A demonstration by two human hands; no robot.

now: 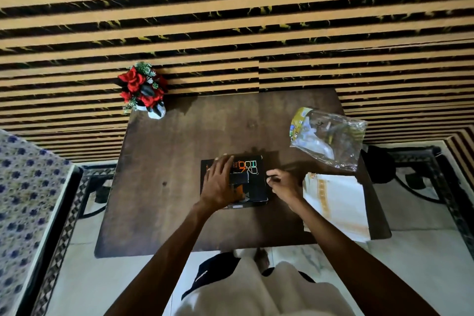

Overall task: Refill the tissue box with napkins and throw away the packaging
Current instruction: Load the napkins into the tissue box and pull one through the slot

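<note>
A black tissue box [256, 182] with orange and white print lies flat near the middle of the dark wooden table [166, 161]. My left hand [220, 182] rests flat on the box's left half, fingers spread over the top. My right hand [282, 182] is at the box's right edge with its fingers curled; whether it grips the edge I cannot tell. A stack of white napkins [338, 205] with a yellow border lies on the table just right of that hand. The clear plastic packaging [331, 138], crumpled and open, lies at the table's far right.
A pot of red artificial flowers [143, 90] stands at the table's far left corner against the striped wall. A patterned bed edge [28, 200] is at the left. A dark stool or bin [379, 164] sits on the floor beyond the table's right side.
</note>
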